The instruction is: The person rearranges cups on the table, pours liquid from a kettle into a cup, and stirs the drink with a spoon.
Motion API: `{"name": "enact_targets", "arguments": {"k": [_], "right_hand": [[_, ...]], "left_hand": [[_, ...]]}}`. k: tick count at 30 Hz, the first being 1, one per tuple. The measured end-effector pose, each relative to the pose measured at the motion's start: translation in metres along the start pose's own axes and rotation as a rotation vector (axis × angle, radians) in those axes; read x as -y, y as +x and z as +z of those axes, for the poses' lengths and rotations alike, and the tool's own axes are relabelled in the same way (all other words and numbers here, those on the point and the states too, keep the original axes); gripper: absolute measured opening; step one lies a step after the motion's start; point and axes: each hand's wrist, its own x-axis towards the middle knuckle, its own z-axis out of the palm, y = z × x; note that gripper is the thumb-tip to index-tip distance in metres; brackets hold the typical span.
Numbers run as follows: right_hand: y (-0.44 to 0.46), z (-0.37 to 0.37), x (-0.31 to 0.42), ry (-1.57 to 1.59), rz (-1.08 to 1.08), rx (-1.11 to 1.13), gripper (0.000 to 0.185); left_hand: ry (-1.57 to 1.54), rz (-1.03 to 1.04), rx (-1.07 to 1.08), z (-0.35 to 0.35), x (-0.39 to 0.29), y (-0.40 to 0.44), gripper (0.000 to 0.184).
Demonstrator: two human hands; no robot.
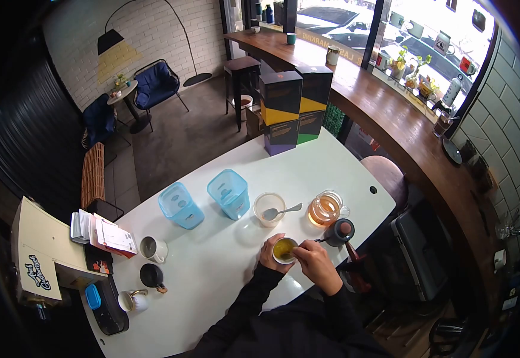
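Note:
A small white cup (284,261) with yellow-green liquid is held in my left hand (270,256), whose fingers wrap round its side. My right hand (318,267) is closed in a pinch at the cup's right rim; what it pinches is too small to make out. Just beyond the cup stands a clear round tub (262,216) with a metal spoon (284,210) lying in it. A glass pot (324,210) of amber liquid sits to the right, near a dark round-topped item (342,229).
Two blue translucent containers (228,194) stand on the white table (206,262). Stacked dark boxes (281,101) are at its far edge. Several mugs (153,249), a black tray (115,310) and a paper holder (112,236) occupy the left. Beyond the right edge is a grey case (418,250).

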Motion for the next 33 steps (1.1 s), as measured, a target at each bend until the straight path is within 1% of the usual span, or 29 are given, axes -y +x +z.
{"name": "enact_targets", "arguments": {"k": [2,4,5,7,10,11,13,14,16,19,23,25,28,29,31,33], "right_hand": [[0.000,-0.001,0.000,-0.051,0.010,-0.006,0.012],[0.002,-0.001,0.001,-0.070,0.017,-0.138,0.012],[0.003,0.001,0.001,-0.070,0.016,-0.139,0.012],[0.004,0.005,-0.001,-0.034,0.012,-0.202,0.012],[0.005,0.011,0.002,0.030,-0.012,-0.220,0.013],[0.005,0.013,0.001,0.030,-0.011,-0.220,0.013],[0.004,0.017,0.000,0.064,-0.034,-0.176,0.013],[0.003,0.016,0.000,0.064,-0.034,-0.176,0.013],[0.001,0.013,-0.001,0.010,-0.038,-0.082,0.012],[0.001,0.008,0.000,-0.036,-0.029,-0.058,0.011],[0.002,0.005,0.002,-0.110,0.026,-0.120,0.010],[0.004,0.009,0.002,-0.096,0.042,-0.204,0.009],[0.004,0.018,-0.003,-0.024,0.007,-0.239,0.008],[0.004,0.019,-0.003,-0.024,0.006,-0.238,0.008],[0.002,0.020,-0.002,0.030,-0.025,-0.163,0.007],[0.002,0.017,-0.001,0.018,-0.044,-0.124,0.007]], "left_hand": [[-0.003,-0.006,0.006,0.000,-0.001,0.001,0.083],[0.023,0.013,-0.007,-0.001,-0.005,0.004,0.084],[0.023,0.015,-0.007,-0.001,-0.004,0.003,0.084],[0.022,0.003,-0.011,0.000,-0.003,0.003,0.084],[0.001,0.001,-0.009,0.001,0.001,0.001,0.083],[0.001,0.001,-0.008,0.002,0.002,0.000,0.083],[-0.073,-0.070,-0.005,0.004,0.004,-0.002,0.085],[-0.073,-0.070,-0.005,0.003,0.004,-0.001,0.085],[-0.043,-0.032,-0.015,0.001,0.005,0.000,0.084],[-0.031,-0.021,-0.025,0.001,0.004,0.001,0.082],[0.008,0.005,-0.035,-0.002,-0.003,0.005,0.080],[-0.022,-0.051,-0.010,-0.002,-0.004,0.004,0.079],[-0.018,-0.045,-0.006,-0.001,0.002,0.002,0.081],[-0.018,-0.046,-0.007,0.000,0.002,0.001,0.081],[-0.102,-0.110,-0.006,0.002,0.003,-0.001,0.085],[-0.102,-0.098,-0.014,0.002,0.001,0.000,0.085]]}}
